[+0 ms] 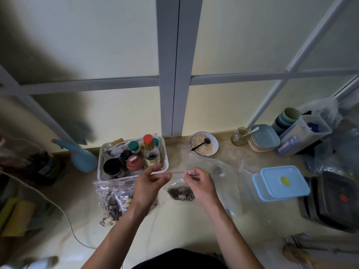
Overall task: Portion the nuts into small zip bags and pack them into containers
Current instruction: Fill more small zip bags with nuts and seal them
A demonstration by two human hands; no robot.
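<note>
Pinching the red seal of a nut-filled zip bag [180,188], left hand [148,184] and right hand [202,186] fingers stretch it taut, seemingly to close it.

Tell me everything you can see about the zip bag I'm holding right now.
The zip bag is small, clear, thin plastic with a red line along its zip strip. It hangs upright above the counter, the strip stretched level between the left hand and right hand, which pinch its two top corners. A dark mix of seeds and pale nuts sits in its bottom.
</note>
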